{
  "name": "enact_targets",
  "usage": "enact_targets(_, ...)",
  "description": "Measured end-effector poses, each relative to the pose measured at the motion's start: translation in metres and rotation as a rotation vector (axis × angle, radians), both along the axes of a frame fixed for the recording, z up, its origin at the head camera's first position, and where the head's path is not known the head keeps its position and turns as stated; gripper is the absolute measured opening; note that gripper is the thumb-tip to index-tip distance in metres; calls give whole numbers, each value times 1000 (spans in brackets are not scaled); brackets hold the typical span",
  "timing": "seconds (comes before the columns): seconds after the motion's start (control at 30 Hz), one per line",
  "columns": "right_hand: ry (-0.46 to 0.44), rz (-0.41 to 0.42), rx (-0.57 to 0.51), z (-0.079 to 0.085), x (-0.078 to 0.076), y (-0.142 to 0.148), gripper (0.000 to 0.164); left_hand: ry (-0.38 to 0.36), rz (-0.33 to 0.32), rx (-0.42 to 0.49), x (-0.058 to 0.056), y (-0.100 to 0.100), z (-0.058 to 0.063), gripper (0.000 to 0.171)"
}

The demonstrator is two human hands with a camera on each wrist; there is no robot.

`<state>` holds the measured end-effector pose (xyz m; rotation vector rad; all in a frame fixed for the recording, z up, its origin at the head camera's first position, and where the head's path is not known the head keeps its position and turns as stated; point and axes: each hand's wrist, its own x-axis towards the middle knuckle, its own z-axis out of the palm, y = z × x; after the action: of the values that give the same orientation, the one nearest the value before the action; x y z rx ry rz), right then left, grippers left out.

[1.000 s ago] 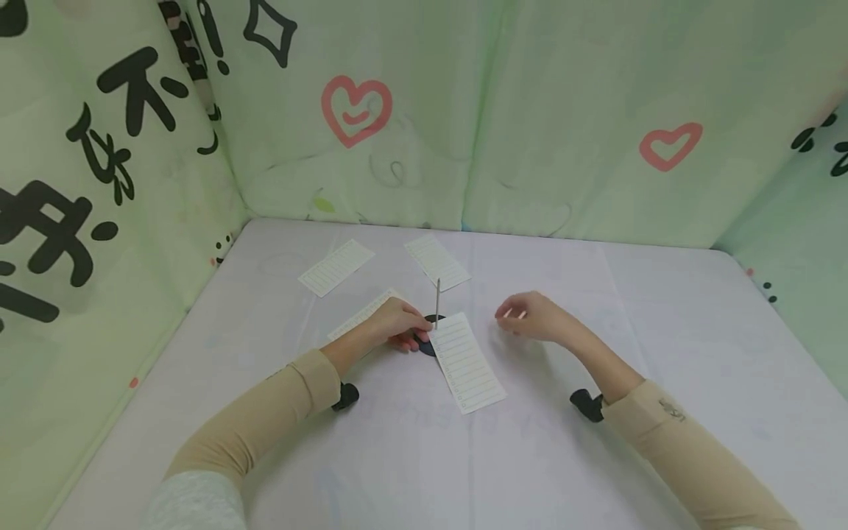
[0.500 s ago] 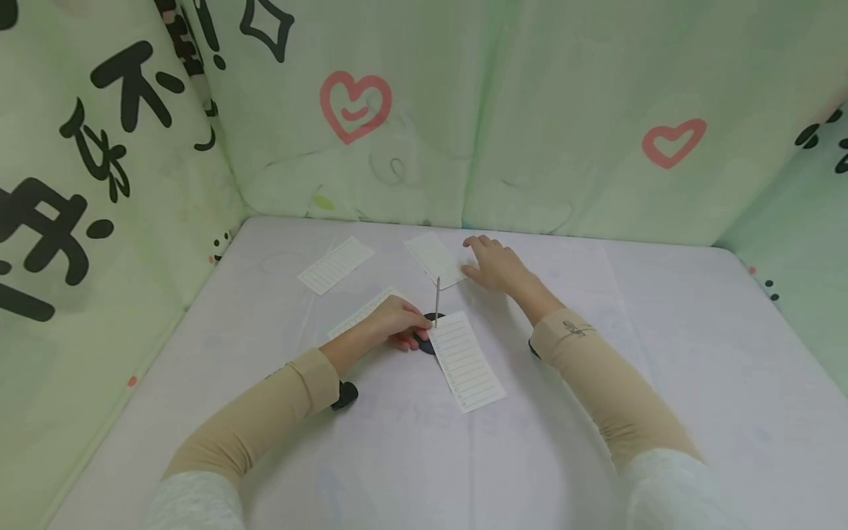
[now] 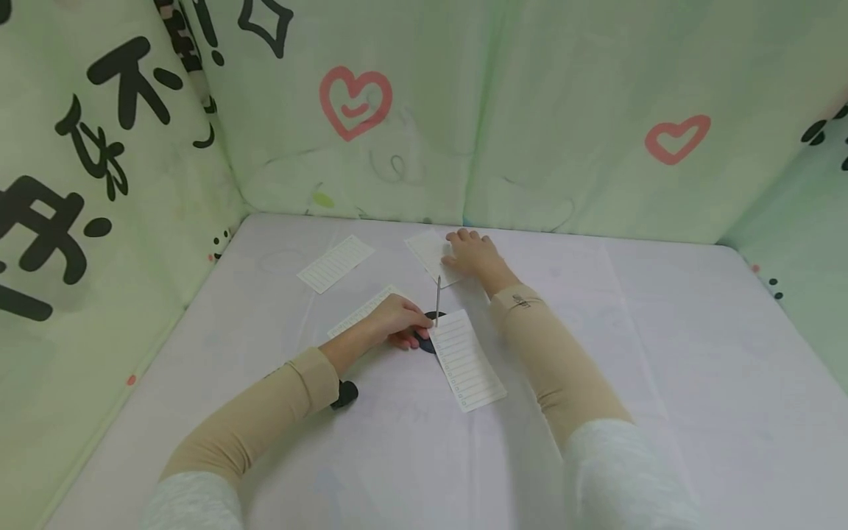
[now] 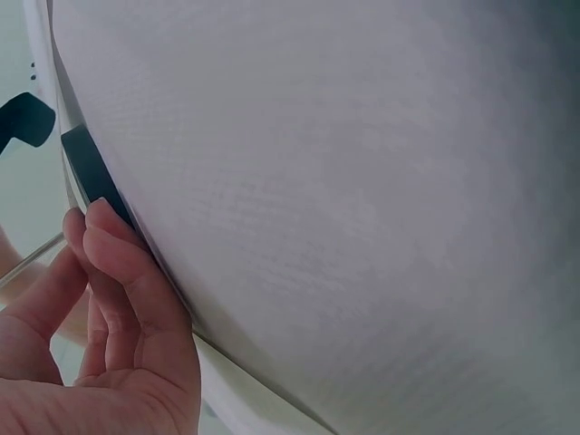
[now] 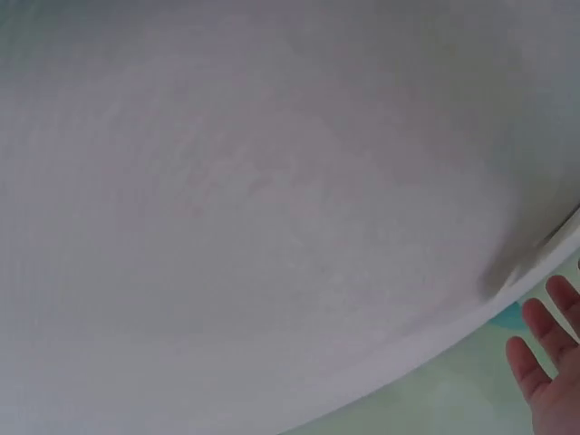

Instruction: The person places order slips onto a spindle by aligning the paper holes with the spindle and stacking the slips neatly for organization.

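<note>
A paper spike stands mid-table, its thin metal rod point(image 3: 438, 300) upright on a round black base point(image 3: 429, 343). A lined paper slip point(image 3: 467, 361) lies over the base, its upper end at the rod. My left hand point(image 3: 397, 321) pinches that slip's upper left corner beside the rod; in the left wrist view its fingertips are close against the black base point(image 4: 95, 177). Farther back, my right hand point(image 3: 475, 256) is over another lined slip point(image 3: 424, 249), fingers spread and covering its right side. In the right wrist view only those fingers point(image 5: 548, 335) show, apart from each other.
Another lined slip point(image 3: 336, 264) lies at the back left, and one more slip point(image 3: 361, 313) is partly hidden behind my left hand. A white cloth covers the table point(image 3: 397, 456). Green curtains point(image 3: 563, 110) rise along its back and sides.
My right hand has moved from right of the spike to the far slip, back and leftward. My left hand and the slip at the spike have stayed in place.
</note>
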<state>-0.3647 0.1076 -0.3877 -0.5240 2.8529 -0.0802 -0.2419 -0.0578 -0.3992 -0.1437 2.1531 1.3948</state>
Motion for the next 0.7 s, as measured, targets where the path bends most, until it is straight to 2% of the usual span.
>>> enact_targets(0.33,3,-48,74,-1,8,-13,59,1,1,-1,0,0,-2,18)
enact_targets(0.7,-40,-84,36,-3,6,-15,63,4,13,-19,-1,1,-2,19)
